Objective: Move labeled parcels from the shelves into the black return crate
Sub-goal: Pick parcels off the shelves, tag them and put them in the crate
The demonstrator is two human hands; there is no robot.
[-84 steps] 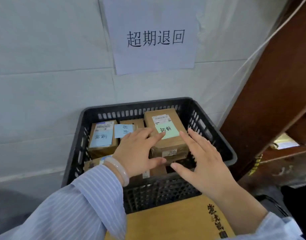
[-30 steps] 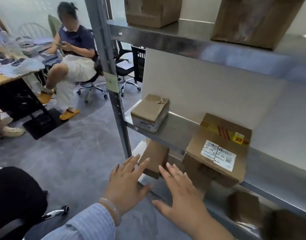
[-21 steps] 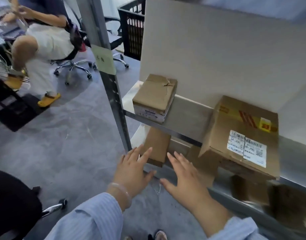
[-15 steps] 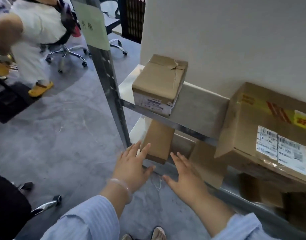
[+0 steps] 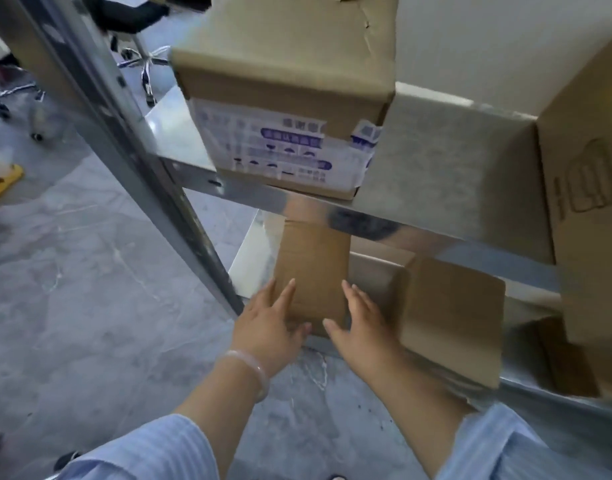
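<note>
A narrow brown parcel (image 5: 313, 268) lies on the lower metal shelf, partly under the shelf above. My left hand (image 5: 268, 325) lies with straight fingers against its left front corner. My right hand (image 5: 361, 322) lies with straight fingers against its right front corner. Neither hand curls round it. A second brown parcel (image 5: 450, 317) sits just to its right. On the shelf above stands a parcel with a white and blue printed label (image 5: 284, 98). The black return crate is out of view.
A slanted steel upright (image 5: 124, 133) of the rack runs just left of my left hand. A large brown box (image 5: 588, 188) fills the right of the upper shelf. Grey floor (image 5: 90, 306) spreads to the left, with an office chair base (image 5: 142, 64) beyond.
I turned from the crate to the rack and bent lower and closer. Both hands moved forward from mid-air onto the front corners of the narrow parcel on the lower shelf.
</note>
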